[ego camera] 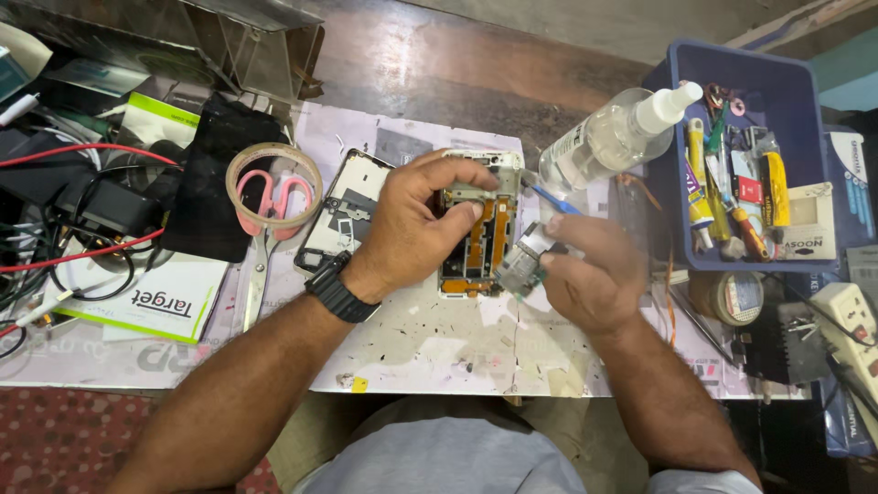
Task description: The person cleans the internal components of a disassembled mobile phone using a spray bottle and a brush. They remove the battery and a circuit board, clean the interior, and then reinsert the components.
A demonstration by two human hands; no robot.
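Observation:
An opened phone frame (479, 245) with orange flex cables and exposed parts lies on the stained work mat (430, 338). My left hand (416, 220) rests on it, fingers pressing its upper part. My right hand (590, 270) holds a small circuit board piece (523, 261) just right of the phone. A thin blue-handled tool (553, 198) pokes out above the fingers. A detached phone back panel (340, 220) lies left of my left hand.
A clear spray bottle (608, 137) stands behind my right hand. A blue bin (759, 151) of tools sits at right, with a tape roll (737, 295) and power strip (852, 320) near it. Pink scissors (265, 229) inside a tape ring, black cloth and cables lie left.

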